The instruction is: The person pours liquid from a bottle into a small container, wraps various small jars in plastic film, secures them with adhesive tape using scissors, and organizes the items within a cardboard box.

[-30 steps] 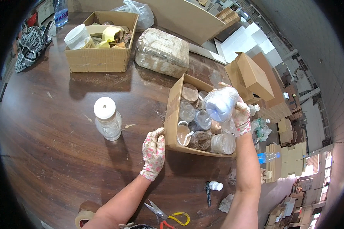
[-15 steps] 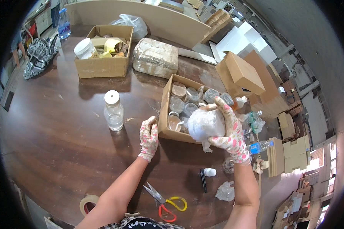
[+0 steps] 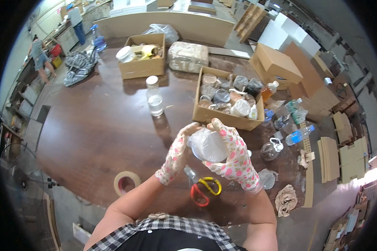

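Note:
Both of my hands wear white gloves with a pink floral print. Between them is a rounded white bundle in clear plastic wrap [image 3: 210,146], raised over the table near its front. My right hand [image 3: 235,164] grips it from the right, thumb below and fingers curled over the top. My left hand [image 3: 176,157] presses against its left side, fingertips at the upper edge. Just below the bundle lie scissors [image 3: 193,176] with one red and one yellow handle, partly hidden. Beyond my hands stands an open cardboard box [image 3: 226,117] packed with plastic-wrapped round items and a small white bottle.
A clear white-capped bottle [image 3: 155,102] stands mid-table. Behind are another filled carton [image 3: 144,71] and a wrapped block [image 3: 188,57]. Several plastic bottles, including a blue-labelled one [image 3: 299,135], line the right edge. A tape roll [image 3: 135,177] lies front left. Two people work far left.
The wrapped bundle has come away from above the box toward me. My left hand has moved from beside the box onto the bundle. The view has shifted, showing more of the left side.

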### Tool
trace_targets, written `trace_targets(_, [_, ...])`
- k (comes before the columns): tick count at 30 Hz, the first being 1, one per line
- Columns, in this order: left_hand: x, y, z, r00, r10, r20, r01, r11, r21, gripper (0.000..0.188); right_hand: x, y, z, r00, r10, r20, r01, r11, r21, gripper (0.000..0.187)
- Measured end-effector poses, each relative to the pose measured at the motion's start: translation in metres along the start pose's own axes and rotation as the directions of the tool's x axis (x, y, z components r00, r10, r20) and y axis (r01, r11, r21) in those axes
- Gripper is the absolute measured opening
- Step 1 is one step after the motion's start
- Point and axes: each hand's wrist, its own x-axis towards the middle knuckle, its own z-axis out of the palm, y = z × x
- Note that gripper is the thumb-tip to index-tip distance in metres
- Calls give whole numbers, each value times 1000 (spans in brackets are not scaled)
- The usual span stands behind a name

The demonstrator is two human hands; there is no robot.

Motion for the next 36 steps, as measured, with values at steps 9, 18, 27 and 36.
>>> trace_targets(9, [-65, 9, -7, 950, -312, -16, 228, 728, -647, 64, -34, -59, 34, 958, 174, -228, -61, 901, 429, 86])
trace_targets(18, [-86, 12, 7, 948, -186, 260, 317, 454, -833, 66, -88, -67, 26, 962, 237, -137, -147, 868, 474, 53])
trace_targets(27, [-85, -6, 17, 956, -140, 257, 287, 625, -726, 61, -106, -73, 14, 965, 243, -101, -158, 842, 515, 46])
trace_targets(36, [-81, -19, 15, 989, -104, 106, 145, 831, -537, 53, -108, -59, 18, 976, 187, -115, -115, 882, 457, 47])
